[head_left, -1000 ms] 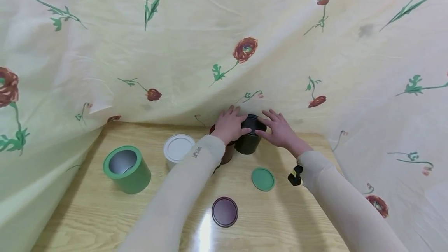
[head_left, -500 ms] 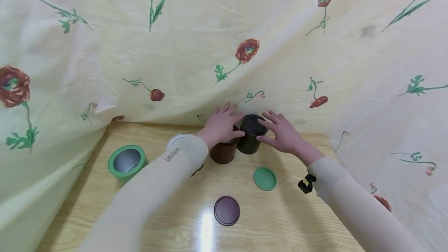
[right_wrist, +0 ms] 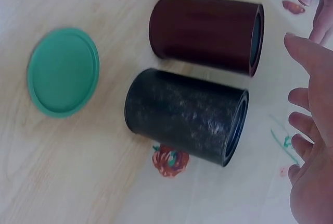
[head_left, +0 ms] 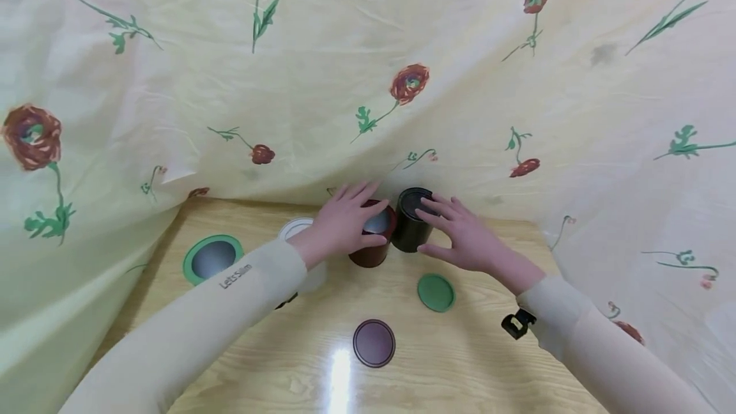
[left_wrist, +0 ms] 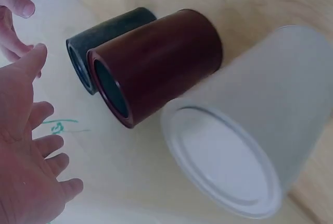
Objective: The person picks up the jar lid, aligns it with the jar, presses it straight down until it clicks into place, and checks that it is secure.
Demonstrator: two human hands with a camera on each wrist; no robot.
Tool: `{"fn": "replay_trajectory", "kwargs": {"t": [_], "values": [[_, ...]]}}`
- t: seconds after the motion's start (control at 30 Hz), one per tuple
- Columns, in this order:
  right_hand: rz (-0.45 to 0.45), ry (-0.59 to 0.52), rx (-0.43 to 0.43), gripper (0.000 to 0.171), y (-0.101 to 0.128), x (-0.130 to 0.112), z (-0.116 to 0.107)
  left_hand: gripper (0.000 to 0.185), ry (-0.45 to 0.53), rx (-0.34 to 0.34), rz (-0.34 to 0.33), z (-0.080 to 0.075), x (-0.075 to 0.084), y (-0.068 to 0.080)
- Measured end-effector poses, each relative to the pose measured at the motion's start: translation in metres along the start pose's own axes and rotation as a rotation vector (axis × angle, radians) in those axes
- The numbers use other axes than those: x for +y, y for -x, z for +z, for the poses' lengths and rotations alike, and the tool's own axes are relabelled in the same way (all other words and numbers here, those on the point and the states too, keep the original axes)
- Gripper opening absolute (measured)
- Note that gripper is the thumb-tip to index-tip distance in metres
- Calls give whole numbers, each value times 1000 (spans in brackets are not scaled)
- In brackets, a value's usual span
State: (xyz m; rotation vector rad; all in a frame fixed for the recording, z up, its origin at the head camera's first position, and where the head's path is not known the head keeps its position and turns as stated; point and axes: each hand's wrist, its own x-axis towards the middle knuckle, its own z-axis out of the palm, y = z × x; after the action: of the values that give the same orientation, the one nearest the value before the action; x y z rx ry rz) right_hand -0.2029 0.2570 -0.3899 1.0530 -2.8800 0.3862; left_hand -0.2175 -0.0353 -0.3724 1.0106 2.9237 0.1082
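Maroon canister, lidless, just beside black canister on wooden table. Left hand over maroon rim, grip wide, fingers relaxed, holding nothing. Right hand at black canister's right, grip wide, fingertips near lid. White canister behind left wrist.

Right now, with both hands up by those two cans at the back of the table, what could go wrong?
1. The maroon can and black can stand touching or nearly so, so nudging one could shift or tip the other.
2. The left hand hovers with open fingers over the lidless maroon can; its sleeve passes close to the white can and might bump it.
3. The right hand could brush the green lid lying just below it.
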Motion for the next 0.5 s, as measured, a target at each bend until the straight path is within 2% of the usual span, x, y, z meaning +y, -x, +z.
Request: {"fn": "replay_trajectory", "kwargs": {"t": [0.27, 0.5], "values": [[-99, -20, 37, 76, 9, -20, 15, 80, -16, 24, 28, 18, 0, 36], [-111, -42, 21, 80, 19, -32, 37, 80, -8, 80, 54, 35, 4, 60]]}}
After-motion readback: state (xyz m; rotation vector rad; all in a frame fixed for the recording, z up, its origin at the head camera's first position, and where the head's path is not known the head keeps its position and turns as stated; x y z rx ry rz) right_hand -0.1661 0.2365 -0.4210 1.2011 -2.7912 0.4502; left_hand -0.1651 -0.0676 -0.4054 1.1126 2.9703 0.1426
